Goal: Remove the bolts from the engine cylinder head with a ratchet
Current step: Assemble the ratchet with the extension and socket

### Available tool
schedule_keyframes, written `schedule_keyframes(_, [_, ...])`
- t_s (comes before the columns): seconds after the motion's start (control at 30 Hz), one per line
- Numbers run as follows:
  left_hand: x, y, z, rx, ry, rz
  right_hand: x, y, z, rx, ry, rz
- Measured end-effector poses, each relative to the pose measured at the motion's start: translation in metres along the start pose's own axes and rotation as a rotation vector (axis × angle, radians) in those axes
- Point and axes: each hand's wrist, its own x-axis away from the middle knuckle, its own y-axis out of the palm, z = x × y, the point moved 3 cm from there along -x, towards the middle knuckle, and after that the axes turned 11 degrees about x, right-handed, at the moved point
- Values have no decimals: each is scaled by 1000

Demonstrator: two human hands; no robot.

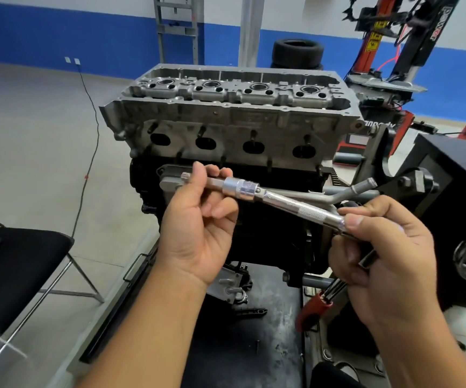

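Chair (16,256), black with a metal frame, stands at far left on the floor. Left hand (195,236) is raised before the engine, its grip closed by thumb and fingertips on the bit end of a chrome socket extension (279,203). A socket (240,187) sits on the shaft just beside those fingers. Right hand (380,256) pinches the knurled end of the extension and also holds a dark ratchet handle (366,261) in the palm. Cylinder head (231,107) sits atop the engine block (268,233), beyond and above both hands, untouched. Tyres (297,53) are stacked behind it.
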Motion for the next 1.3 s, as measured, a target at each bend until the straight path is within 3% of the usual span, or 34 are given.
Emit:
schedule_keyframes(0.2, [-1,1,-7,-297,17,-18,0,-3,1,-48,58,24])
schedule_keyframes(0.63, [8,10,-13,-372,49,-46,6,-1,-6,-57,86,24])
schedule_keyframes(0.77, [6,9,-13,-369,90,10,12,5,2,-73,132,46])
schedule_keyframes(1.0, [5,6,-13,-357,90,38,15,9,-4,185,129,300])
schedule_keyframes(1.13, [5,9,-14,-437,-13,13,0,4,-52,244,-28,413])
schedule_keyframes(1.3, [2,3,-17,-544,-61,100,-61,11,-173,660,-363,473])
